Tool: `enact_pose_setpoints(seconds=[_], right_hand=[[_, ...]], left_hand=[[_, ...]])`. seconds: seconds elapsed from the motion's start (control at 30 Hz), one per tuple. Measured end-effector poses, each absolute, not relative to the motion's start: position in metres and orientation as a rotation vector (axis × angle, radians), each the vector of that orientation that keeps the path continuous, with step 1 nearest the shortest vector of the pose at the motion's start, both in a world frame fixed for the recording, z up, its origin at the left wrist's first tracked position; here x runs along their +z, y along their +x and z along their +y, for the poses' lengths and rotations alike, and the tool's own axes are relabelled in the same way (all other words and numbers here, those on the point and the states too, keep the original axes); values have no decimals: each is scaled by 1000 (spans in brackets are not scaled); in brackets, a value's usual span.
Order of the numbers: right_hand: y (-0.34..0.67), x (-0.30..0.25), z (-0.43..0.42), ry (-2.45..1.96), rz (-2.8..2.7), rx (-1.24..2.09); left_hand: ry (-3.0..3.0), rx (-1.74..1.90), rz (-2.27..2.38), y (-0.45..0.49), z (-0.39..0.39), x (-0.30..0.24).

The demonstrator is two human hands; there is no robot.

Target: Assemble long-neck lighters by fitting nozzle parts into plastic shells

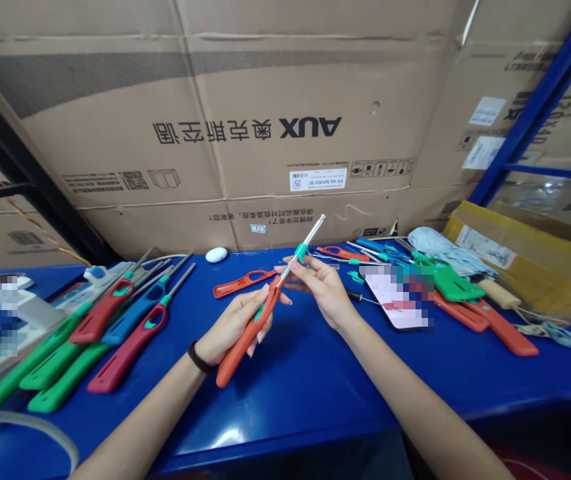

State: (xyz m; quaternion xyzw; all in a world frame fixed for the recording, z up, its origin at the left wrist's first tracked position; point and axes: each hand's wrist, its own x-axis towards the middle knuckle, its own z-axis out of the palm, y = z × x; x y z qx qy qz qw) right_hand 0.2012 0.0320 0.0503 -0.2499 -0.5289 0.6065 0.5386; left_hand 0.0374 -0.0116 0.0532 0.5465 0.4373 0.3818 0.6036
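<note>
Two hands on orange utility lighter [268,308], axis lower left to upper right; left hand [231,325] closed round grip [230,365], right hand [324,291] pinching metal shaft [311,233].

My left hand [233,325] and right hand [326,293] close in a grip near each other at mid-view. My right fingertips [291,265] pinch farther up, my left fingers [261,319] curl lower, and my left forearm [140,417] and right forearm [415,400] angle in from the near edge.
</note>
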Motion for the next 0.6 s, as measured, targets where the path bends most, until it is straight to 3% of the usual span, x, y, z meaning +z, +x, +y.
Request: enact_pose_setpoints(seconds=[0.6], right_hand=[[196,53,29,-616,-1200,1373]], left_hand=[[1275,862,973,34,-8,51]])
